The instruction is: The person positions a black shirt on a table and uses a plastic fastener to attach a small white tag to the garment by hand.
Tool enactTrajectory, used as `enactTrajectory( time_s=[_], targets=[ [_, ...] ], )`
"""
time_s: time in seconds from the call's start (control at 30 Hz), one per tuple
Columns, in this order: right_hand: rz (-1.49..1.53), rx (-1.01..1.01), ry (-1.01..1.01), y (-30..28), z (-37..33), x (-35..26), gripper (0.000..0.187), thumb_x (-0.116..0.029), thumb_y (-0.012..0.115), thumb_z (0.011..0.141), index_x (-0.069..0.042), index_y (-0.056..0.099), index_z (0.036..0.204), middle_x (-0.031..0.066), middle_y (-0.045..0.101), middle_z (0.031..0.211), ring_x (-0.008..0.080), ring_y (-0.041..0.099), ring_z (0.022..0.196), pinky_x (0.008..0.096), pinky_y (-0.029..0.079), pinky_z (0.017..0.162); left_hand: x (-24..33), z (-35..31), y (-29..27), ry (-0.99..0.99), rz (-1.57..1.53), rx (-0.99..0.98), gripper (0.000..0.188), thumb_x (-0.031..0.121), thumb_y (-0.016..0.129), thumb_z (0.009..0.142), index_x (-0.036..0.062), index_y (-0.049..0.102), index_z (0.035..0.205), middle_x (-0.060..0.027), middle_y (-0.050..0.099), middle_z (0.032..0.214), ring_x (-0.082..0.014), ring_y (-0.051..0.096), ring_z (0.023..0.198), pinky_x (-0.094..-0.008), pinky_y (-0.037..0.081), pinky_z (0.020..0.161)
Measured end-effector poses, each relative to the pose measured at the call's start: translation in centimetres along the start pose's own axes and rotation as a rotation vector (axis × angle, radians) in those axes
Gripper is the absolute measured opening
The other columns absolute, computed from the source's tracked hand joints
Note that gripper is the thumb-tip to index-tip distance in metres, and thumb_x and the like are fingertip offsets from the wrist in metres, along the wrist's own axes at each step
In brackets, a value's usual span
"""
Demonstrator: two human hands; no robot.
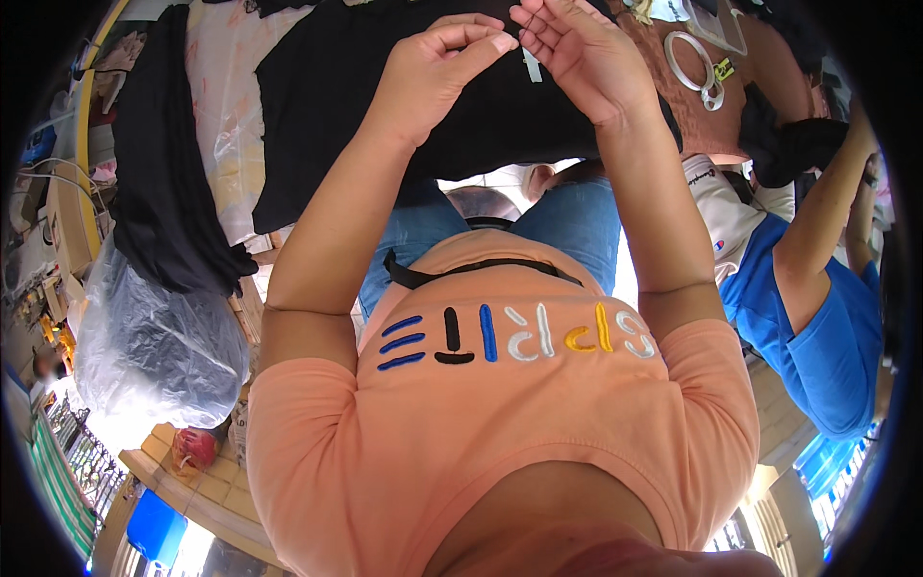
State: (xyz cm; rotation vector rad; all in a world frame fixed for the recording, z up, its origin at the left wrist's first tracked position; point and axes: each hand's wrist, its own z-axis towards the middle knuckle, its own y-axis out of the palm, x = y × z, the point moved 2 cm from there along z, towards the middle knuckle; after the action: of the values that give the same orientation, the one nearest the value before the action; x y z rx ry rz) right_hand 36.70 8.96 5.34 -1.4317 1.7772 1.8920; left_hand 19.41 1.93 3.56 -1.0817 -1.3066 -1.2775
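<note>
Both my hands are raised close together over a black cloth [317,106] spread in front of me. My left hand [447,72] is closed in a pinch, with thumb and forefinger pressed together. Almost touching it, my right hand [591,62] also pinches, its fingers curled toward the left fingertips. Whatever lies between the fingertips is too small to make out. Just below the right fingers a small white strip [533,65] shows against the black cloth.
Clear plastic sheeting [226,115] and a draped black cloth [154,144] lie to the left, above a translucent plastic bag [154,337]. At right, a white ring-shaped item [688,62] rests on brown cloth [663,43]. A person in a blue shirt [817,327] sits close by.
</note>
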Motion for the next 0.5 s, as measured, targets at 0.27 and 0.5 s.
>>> enactTrajectory(
  time_s=[0.27, 0.5],
  targets=[
    [-0.077, 0.027, -0.122, -1.1, -1.3, -2.7, 0.024, -0.012, 0.059, 0.105, -0.002, 0.064, 0.126, 0.0037, 0.07, 0.097, 0.0183, 0.069, 0.093, 0.0305, 0.055, 0.089, 3.0, -1.8, 0.9, -0.324, -0.072, -0.179, 0.035, 0.03, 0.071, 0.099, 0.0077, 0.073, 0.126, 0.0, 0.072, 0.126, -0.0078, 0.062, 0.117, -0.0219, 0.043, 0.095],
    [-0.17, 0.106, -0.181, 0.5, -3.1, -2.6, 0.024, -0.01, 0.064, 0.102, 0.0, 0.064, 0.125, 0.0063, 0.072, 0.103, 0.0156, 0.07, 0.095, 0.0282, 0.055, 0.089, 1.9, -0.3, 2.3, -0.04, -0.042, -0.048, 0.029, 0.024, 0.076, 0.094, 0.0037, 0.076, 0.115, -0.0029, 0.072, 0.112, -0.0109, 0.066, 0.101, -0.0249, 0.05, 0.09]
  ],
)
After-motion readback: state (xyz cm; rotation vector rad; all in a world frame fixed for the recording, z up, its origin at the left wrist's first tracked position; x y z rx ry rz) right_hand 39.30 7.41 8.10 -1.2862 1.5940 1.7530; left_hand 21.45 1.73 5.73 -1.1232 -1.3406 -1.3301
